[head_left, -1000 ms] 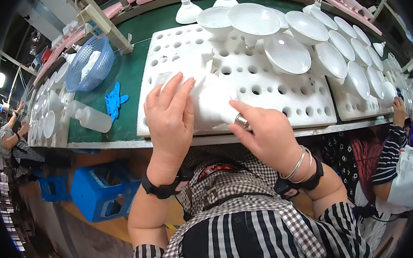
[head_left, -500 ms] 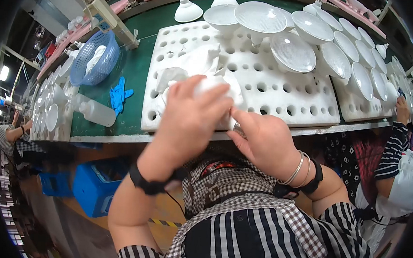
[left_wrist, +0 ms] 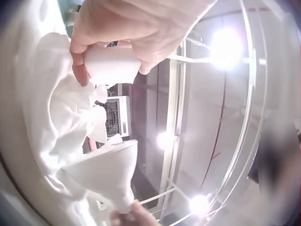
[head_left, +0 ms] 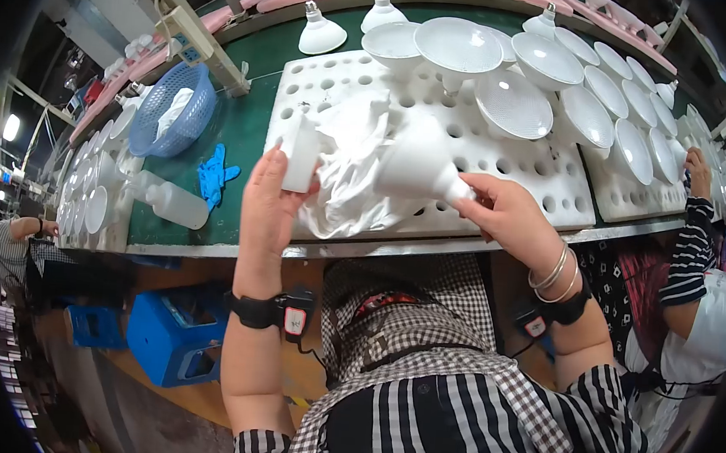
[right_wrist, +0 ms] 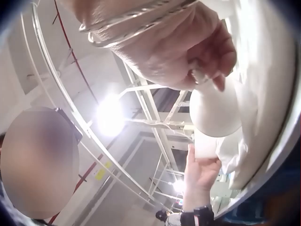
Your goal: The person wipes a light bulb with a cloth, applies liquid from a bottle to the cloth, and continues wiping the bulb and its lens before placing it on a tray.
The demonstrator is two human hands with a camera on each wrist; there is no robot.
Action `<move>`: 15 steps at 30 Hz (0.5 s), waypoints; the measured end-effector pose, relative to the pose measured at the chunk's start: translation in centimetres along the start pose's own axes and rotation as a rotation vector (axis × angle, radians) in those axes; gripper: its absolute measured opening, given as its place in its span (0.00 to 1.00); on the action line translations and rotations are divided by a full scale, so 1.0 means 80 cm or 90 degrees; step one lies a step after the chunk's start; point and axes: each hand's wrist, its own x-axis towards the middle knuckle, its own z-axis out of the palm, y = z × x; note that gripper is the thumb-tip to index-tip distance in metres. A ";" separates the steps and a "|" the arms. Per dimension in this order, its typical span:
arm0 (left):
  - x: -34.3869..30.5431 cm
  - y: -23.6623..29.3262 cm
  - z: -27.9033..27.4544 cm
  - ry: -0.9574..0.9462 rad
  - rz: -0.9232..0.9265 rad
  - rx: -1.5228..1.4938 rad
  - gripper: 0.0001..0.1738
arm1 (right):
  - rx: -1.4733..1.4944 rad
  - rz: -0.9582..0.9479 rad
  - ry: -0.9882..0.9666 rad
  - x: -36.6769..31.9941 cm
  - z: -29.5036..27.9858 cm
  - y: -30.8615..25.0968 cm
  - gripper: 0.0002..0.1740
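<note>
In the head view the left hand (head_left: 268,211) grips a small white bottle (head_left: 301,156), which also shows between thumb and fingers in the left wrist view as a white bottle (left_wrist: 112,65). Pinched at its screw base by the right hand (head_left: 511,216) is a white cone-shaped lamp (head_left: 413,169), lying sideways with its wide end toward the left. A crumpled white cloth (head_left: 351,175) lies between the hands on the foam board (head_left: 518,180). From the right wrist, the right hand (right_wrist: 197,52) holds the lamp (right_wrist: 215,109) by its metal base.
Several lamps (head_left: 515,98) stand face up in the foam holes at the right. Left of the board are a blue basket (head_left: 145,119), a blue glove (head_left: 213,177) and a white bottle (head_left: 179,205) on the green table. Another person's hand (head_left: 699,174) is at the right.
The left hand has left the lamp and cloth, moved left and taken hold of the small white bottle. The right hand has moved right with the lamp, now in plain view; the cloth lies loose.
</note>
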 end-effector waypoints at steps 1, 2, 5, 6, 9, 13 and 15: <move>-0.002 -0.006 0.002 -0.008 -0.035 -0.068 0.28 | -0.068 0.047 -0.052 0.000 -0.003 0.003 0.21; -0.002 -0.010 0.007 -0.009 -0.055 -0.081 0.27 | -0.142 -0.016 -0.044 0.008 0.003 0.020 0.20; 0.001 -0.028 0.013 -0.038 -0.053 -0.122 0.26 | -0.195 -0.189 0.121 0.028 0.035 0.065 0.18; 0.001 -0.029 0.016 -0.003 -0.051 -0.125 0.25 | 0.031 0.016 0.017 0.018 0.029 0.028 0.15; -0.002 -0.029 0.008 0.038 -0.040 -0.177 0.26 | 0.394 0.038 -0.069 0.023 0.038 0.039 0.12; -0.014 -0.032 0.017 0.118 0.045 -0.159 0.23 | 0.549 0.048 -0.034 0.033 0.065 0.022 0.10; -0.023 -0.039 0.023 0.133 0.099 -0.131 0.20 | 0.558 -0.001 -0.084 0.044 0.081 0.015 0.08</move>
